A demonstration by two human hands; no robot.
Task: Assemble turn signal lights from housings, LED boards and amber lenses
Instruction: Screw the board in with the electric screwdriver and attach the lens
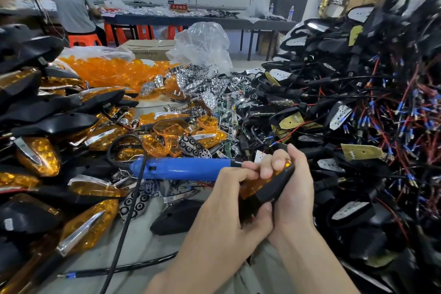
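Note:
Both hands grip one turn signal light in front of me. Its amber lens [250, 188] faces left and its black housing [274, 186] faces right. My left hand [222, 205] wraps it from the left, fingers curled over the lens top. My right hand [298, 193] clasps the housing from the right. A blue corded power tool [186, 168] lies level to the left, its black tip ending at my left knuckles; whether the hand touches it I cannot tell.
Assembled lights [38, 155] are stacked at the left. Loose amber lenses [112, 71] and chrome reflectors [205, 83] are heaped behind. Wired black housings with LED boards [358, 102] tower at the right. A spare housing [174, 219] lies near my left wrist. A person [71, 5] sits at a far table.

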